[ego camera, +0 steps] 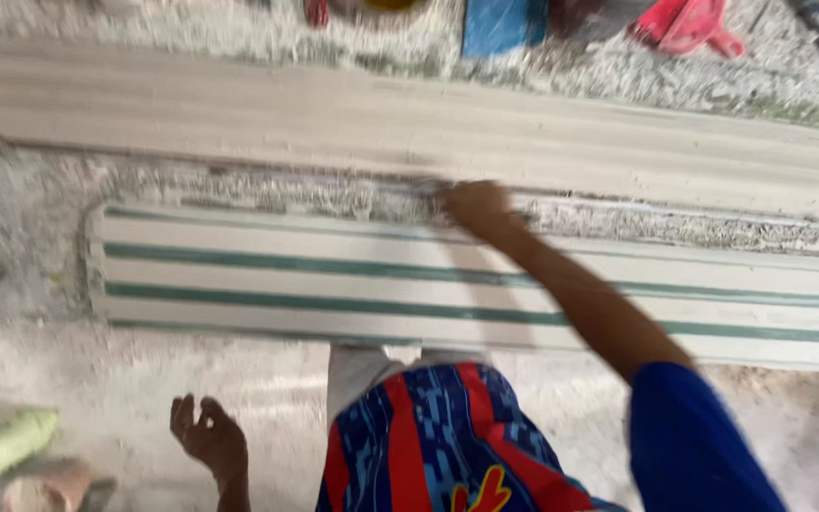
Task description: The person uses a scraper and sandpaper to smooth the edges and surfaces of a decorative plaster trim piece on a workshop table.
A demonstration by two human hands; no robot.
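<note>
Green-striped moulding looks long, stiff, heavy; my right hand presses its far edge, left hand hangs spread, empty.

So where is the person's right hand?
In the head view, the right hand is stretched out near the middle, at the far edge of the white moulding with green stripes, beside the plain moulding.

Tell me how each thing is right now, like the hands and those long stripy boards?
Right hand: reaching out, resting at the far edge of the striped board.
Left hand: empty, fingers curled, hanging low.
Striped board: lying flat, green grooves up.
Plain board: lying flat beyond it, dusty.
</note>
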